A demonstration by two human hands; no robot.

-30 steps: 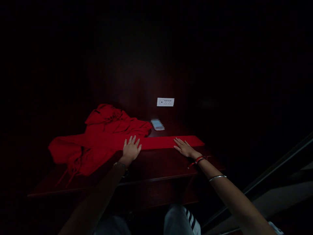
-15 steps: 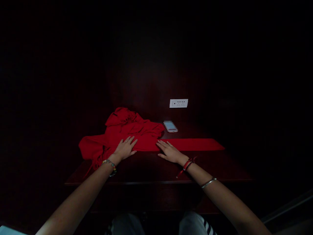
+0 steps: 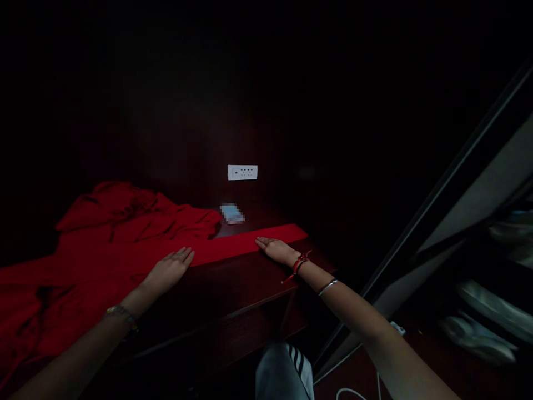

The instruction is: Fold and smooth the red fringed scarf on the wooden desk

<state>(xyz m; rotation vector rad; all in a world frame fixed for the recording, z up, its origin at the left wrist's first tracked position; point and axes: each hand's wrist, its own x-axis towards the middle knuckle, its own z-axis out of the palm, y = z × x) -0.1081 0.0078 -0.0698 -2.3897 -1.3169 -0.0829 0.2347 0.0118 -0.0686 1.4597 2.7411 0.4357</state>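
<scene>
A red cloth [image 3: 233, 243] lies along a dark wooden shelf, its right part a flat, narrow folded strip. On the left the same cloth is bunched into a loose, wrinkled heap. My left hand [image 3: 169, 271] lies on the cloth near the strip's front edge, fingers stretched out and holding nothing. Farther right, my right hand [image 3: 277, 250] rests flat with its fingertips on the strip, fingers extended and close together. A beaded bracelet circles my left wrist; a red cord and a metal bangle are on my right arm.
Behind the strip lies a blurred-out phone-like object [image 3: 232, 214]. A white socket plate [image 3: 242, 172] is on the dark back wall. The shelf's front edge [image 3: 250, 307] runs above my knee [image 3: 283, 372]. At lower right are a white cable [image 3: 352, 391] and blurred pale items [image 3: 478, 339].
My view has turned to the right, so the heap, socket and phone-like object appear farther left. My right hand has moved along the strip toward its right end, and my hands are wider apart.
</scene>
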